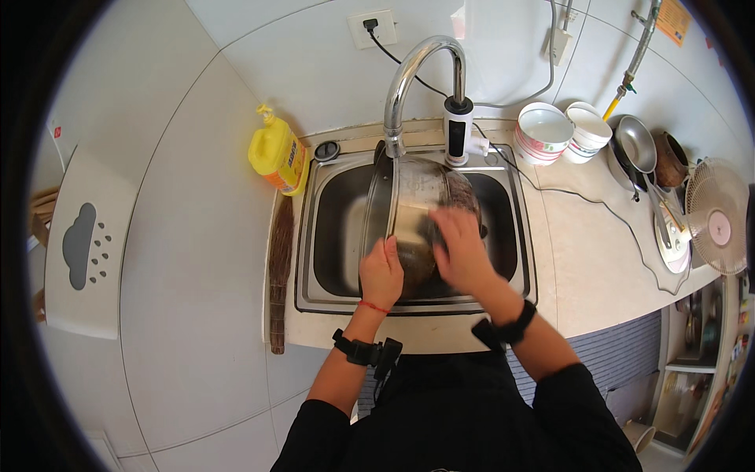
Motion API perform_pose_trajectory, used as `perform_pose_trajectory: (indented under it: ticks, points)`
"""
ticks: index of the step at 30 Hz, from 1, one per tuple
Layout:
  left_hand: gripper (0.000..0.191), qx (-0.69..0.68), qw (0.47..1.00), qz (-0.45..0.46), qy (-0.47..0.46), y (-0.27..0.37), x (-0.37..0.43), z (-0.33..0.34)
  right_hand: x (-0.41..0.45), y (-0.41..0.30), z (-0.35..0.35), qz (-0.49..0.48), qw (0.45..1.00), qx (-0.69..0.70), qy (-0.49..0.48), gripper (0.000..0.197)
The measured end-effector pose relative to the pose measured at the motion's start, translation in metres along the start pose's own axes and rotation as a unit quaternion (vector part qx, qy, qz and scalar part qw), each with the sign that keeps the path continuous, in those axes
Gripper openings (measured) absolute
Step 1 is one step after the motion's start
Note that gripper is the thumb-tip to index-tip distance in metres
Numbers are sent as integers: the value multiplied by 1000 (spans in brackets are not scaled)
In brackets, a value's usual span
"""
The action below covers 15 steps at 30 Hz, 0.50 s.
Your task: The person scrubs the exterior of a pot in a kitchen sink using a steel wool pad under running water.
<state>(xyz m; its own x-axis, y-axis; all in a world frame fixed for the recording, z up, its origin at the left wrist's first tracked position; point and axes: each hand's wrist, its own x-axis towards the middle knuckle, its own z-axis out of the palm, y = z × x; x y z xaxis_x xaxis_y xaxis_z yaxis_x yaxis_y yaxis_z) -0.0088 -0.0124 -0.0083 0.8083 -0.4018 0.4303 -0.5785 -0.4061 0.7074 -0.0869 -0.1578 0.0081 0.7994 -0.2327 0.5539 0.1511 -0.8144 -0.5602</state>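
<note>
A large metal pot with dark stains lies tipped on its side in the stainless steel sink, its mouth facing left. My left hand grips the pot's rim, thumb on the outer wall. Against the pot's outer side, my right hand is blurred by motion. Under its fingertips is a small dark scrubber, too blurred to name more exactly. The chrome faucet arches over the pot, its spout close to the rim. Whether water runs cannot be made out.
Left of the sink are a yellow detergent bottle and a bundled-twig brush. Stacked bowls, metal pans and a fan occupy the right counter. A black cord runs across that counter from the faucet.
</note>
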Motion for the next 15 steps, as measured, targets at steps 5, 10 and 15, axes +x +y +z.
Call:
perform_pose_trajectory:
  ticks: [5, 10, 15]
  points:
    - [33, -15, 1000, -17, -17, 3, 0, -2, 14, 11, 1, 7, 1000, -12, 14, 52]
    - [34, -25, 999, -7, -24, 10, 5, 2, 89, 80, 4, 101, 994, -34, 5, 35]
    - [34, 5, 999, -25, -24, 2, 2, -4, 37, 46, 2, 24, 998, 10, 50, 42]
